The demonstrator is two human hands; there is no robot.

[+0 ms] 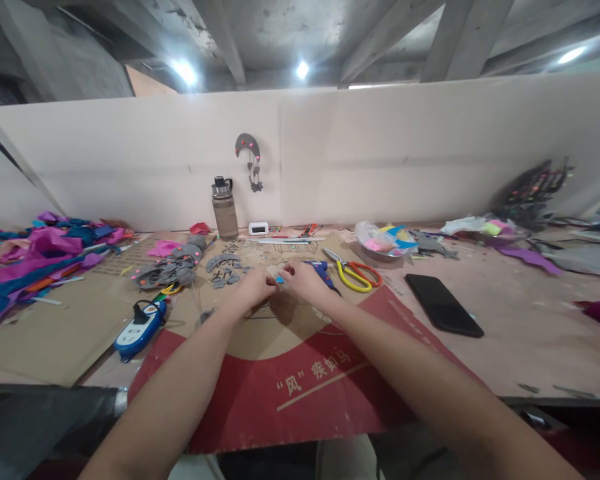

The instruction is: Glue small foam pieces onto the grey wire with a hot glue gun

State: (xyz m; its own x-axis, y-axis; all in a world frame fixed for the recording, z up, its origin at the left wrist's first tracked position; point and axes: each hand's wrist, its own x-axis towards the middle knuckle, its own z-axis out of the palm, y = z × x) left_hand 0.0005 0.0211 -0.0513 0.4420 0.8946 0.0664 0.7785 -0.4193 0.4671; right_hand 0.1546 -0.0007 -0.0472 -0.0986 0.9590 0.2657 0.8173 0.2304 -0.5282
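Both my arms reach forward over a flattened red and brown cardboard sheet (300,373). My left hand (253,288) and my right hand (305,280) meet at the middle of the table, fingers pinched together on a small blue piece (279,279) between them. A blue glue gun (323,271) lies just behind my right hand. Grey cut-out felt shapes (225,270) lie just beyond my left hand.
Yellow and orange scissors (354,273), a black phone (443,304), a blue and white power strip (140,327), a water bottle (225,210), a small white clock (259,229), a bowl of bright scraps (383,241) and pink and blue fabric (35,257) at the left.
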